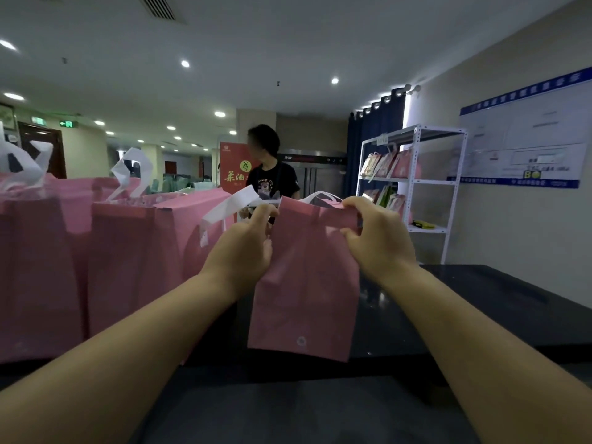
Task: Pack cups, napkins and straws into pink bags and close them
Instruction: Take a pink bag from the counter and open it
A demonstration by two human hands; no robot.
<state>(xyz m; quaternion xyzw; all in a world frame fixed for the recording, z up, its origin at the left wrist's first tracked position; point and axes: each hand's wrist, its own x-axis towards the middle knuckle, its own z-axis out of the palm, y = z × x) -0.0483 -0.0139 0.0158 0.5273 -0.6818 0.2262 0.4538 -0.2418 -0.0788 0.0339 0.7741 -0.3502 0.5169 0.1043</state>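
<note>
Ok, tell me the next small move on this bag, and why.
Probably press the top edges together to close it: left hand and right hand each pinch the upper rim of the pink bag standing on the dark counter, and its mouth looks not yet fully shut.

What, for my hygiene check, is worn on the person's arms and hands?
Nothing that shows. The left forearm and right forearm are bare up to the frame edge, with no sleeve in view. The left hand and right hand wear no gloves, and no ring, watch or bracelet is visible.
</note>
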